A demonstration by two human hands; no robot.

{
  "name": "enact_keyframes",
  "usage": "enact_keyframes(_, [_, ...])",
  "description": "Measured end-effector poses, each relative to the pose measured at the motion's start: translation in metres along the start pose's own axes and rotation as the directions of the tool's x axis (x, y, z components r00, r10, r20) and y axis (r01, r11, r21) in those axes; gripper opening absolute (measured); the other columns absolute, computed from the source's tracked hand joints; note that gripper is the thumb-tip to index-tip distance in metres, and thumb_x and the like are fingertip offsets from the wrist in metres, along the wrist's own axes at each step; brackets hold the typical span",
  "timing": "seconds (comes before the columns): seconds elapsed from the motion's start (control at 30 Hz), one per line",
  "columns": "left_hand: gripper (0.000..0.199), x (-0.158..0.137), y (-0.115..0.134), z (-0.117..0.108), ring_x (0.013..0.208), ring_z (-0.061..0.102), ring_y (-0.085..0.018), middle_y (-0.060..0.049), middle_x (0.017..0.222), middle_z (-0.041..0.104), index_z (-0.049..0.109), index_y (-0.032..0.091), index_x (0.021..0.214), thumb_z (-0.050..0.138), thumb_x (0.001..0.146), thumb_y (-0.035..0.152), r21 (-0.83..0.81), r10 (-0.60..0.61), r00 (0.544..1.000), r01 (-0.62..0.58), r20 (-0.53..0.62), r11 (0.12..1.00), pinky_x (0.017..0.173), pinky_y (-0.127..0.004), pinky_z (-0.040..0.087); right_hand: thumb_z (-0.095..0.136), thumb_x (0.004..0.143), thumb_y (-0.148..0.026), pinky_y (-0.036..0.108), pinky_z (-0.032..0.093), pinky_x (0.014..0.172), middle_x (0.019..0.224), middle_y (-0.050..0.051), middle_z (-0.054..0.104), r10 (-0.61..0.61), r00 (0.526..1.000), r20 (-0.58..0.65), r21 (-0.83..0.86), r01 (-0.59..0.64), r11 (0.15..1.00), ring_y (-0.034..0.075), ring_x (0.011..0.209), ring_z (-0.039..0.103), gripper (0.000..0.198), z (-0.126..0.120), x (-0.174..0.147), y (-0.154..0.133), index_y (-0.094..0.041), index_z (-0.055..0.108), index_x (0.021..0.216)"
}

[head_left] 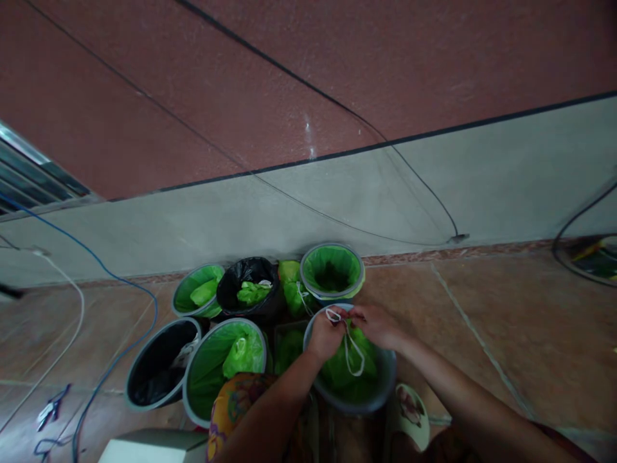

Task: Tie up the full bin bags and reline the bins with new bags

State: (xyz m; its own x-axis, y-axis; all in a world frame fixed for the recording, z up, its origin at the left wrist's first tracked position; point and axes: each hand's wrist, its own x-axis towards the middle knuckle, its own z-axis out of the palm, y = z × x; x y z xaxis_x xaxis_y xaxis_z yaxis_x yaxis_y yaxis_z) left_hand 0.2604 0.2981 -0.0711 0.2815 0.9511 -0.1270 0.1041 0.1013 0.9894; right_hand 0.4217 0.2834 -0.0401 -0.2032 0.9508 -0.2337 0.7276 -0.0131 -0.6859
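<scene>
A green garbage bag [349,373] sits inside a grey trash bin [393,376] in front of me, its neck gathered upward. My left hand [326,334] is closed in a pinch on the bag's white drawstring, one loop of it sticking up over the fingers. From the other side, my right hand [378,326] pinches at the same gathered neck, fingertips close to the left ones. Another loop of the drawstring [355,360] dangles below the hands across the bag. Exactly how the string runs between the fingertips cannot be made out.
Several bins surround this one: a green-lined bin [357,290] behind, a black-lined bin [224,299] and a dark bin [132,386] leftward. A tied green bag [290,286] stands by the wall. Keys [48,411] and a blue cable [128,347] lie on the tiled floor.
</scene>
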Motion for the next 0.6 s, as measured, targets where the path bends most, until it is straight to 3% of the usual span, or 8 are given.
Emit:
enact_keyframes(0.2, [0.005,-0.005,0.0,0.001,0.064,0.052,-0.013,0.002,0.064,0.058,0.062,0.021,0.068,0.062,0.069,0.016,0.077,0.014,0.999,-0.011,-0.042,0.997,0.065,-0.024,0.041,0.044,0.085,-0.019,0.023,0.041,0.055,0.07,0.002,0.066,0.072,0.992,0.101,0.19,-0.091,0.978,0.011,0.055,0.054,0.029,0.006,0.001,-0.001,-0.017,0.072,0.08])
enact_keyframes(0.4, [0.006,-0.006,0.002,0.001,0.06,0.05,-0.013,0.002,0.061,0.058,0.061,0.02,0.065,0.067,0.067,0.021,0.043,-0.042,0.998,0.044,-0.04,0.998,0.06,-0.024,0.039,0.053,0.082,-0.024,0.021,0.041,0.054,0.065,0.0,0.064,0.098,0.987,0.126,0.318,-0.134,0.938,0.012,0.058,0.057,0.021,0.009,0.003,0.007,-0.016,0.071,0.079])
enact_keyframes(0.5, [0.008,-0.003,-0.004,-0.001,0.06,0.05,-0.013,0.001,0.062,0.06,0.063,0.02,0.065,0.069,0.068,0.023,0.065,-0.042,0.999,0.042,-0.001,0.997,0.06,-0.024,0.039,0.053,0.084,-0.024,0.021,0.039,0.053,0.066,0.001,0.066,0.155,0.98,0.122,0.238,-0.18,0.954,0.012,0.058,0.058,0.02,0.007,0.002,0.005,-0.015,0.071,0.08])
enact_keyframes(0.6, [0.007,-0.001,-0.011,-0.005,0.06,0.052,-0.013,0.001,0.062,0.061,0.064,0.019,0.064,0.069,0.069,0.021,0.154,-0.034,0.999,0.034,-0.005,0.987,0.06,-0.025,0.04,0.05,0.086,-0.02,0.025,0.044,0.063,0.079,0.007,0.072,0.135,0.99,0.04,0.01,-0.135,0.991,0.017,0.072,0.065,0.021,0.006,0.001,0.003,-0.016,0.071,0.081])
